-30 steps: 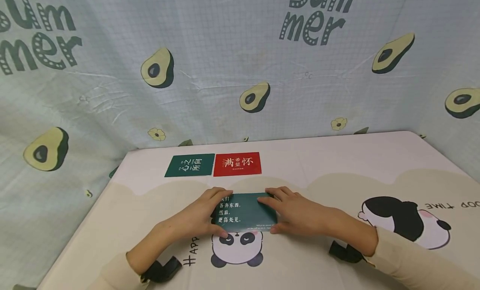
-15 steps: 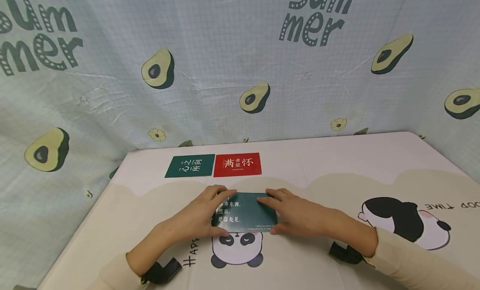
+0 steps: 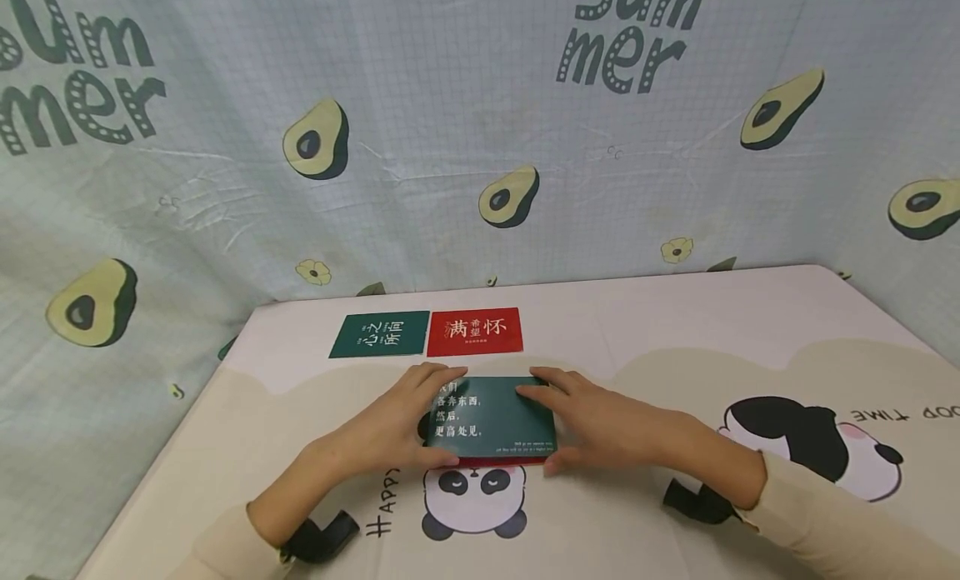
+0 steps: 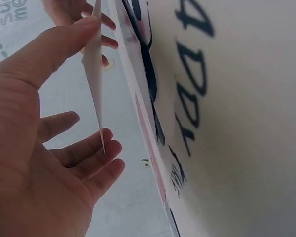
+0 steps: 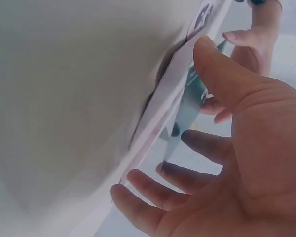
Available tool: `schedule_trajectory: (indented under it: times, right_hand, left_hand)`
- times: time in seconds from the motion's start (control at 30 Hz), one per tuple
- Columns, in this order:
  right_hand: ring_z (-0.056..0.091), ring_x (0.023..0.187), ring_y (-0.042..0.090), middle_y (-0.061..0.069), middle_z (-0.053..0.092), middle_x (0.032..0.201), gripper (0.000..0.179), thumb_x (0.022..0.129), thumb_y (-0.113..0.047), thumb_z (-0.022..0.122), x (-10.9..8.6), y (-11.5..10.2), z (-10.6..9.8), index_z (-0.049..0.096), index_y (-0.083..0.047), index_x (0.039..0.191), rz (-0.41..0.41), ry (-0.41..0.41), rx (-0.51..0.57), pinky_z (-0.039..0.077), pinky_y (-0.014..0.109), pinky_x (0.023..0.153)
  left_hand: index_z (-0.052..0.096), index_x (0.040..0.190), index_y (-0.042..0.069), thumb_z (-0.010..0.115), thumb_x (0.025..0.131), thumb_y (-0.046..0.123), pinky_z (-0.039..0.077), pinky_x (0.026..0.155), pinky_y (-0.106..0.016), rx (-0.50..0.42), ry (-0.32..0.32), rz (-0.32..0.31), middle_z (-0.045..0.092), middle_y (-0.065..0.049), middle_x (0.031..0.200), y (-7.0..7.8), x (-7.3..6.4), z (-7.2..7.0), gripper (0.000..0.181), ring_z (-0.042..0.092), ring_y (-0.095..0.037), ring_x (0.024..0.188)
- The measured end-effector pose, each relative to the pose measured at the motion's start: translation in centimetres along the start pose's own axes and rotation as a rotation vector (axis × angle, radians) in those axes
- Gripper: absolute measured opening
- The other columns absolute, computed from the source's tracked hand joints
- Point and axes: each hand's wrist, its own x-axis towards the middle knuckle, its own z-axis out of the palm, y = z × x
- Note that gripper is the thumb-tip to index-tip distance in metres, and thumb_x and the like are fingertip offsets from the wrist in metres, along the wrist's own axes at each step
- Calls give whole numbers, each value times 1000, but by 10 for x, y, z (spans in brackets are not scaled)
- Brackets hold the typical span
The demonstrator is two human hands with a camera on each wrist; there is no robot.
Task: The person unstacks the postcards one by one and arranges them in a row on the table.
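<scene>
1. One broad counter (image 3: 622,522) spreads beneath the teal card (image 3: 502,417).
2. Two hands on it: left hand (image 3: 412,422), right hand (image 3: 592,426), each grip clamped on an end of the teal card.
3. Teal card is up off the counter! Looks like a squaring-or-lifting step; next move probably calls for even pressure, edges level.
4. Behind the teal card, red card (image 3: 475,332); behind and leftward, green card (image 3: 380,333).
5. Red strip (image 3: 498,461) under its near edge; second card? Can't tell.
</scene>
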Motion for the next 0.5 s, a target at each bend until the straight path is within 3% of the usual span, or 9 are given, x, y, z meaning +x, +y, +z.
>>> schedule_trajectory:
  times: [0.27, 0.5]
  right_hand:
    - [35, 131, 25, 6, 27, 150, 86, 77, -46, 77, -1, 6, -13, 34, -24, 148, 9, 67, 2, 48, 38, 94]
    - [32, 133, 26, 5, 30, 149, 84, 76, -38, 80, -1, 20, -26, 39, -20, 146, -26, 139, 34, 50, 37, 92]
  left_hand:
    - [34, 146, 16, 85, 69, 35, 47, 95, -39, 8, 62, 69, 39, -4, 139, 2, 10, -6, 94, 39, -20, 124]
    - [34, 146, 15, 86, 69, 32, 51, 88, -37, -3, 91, 75, 36, -7, 141, 4, 23, -9, 94, 35, -23, 128]
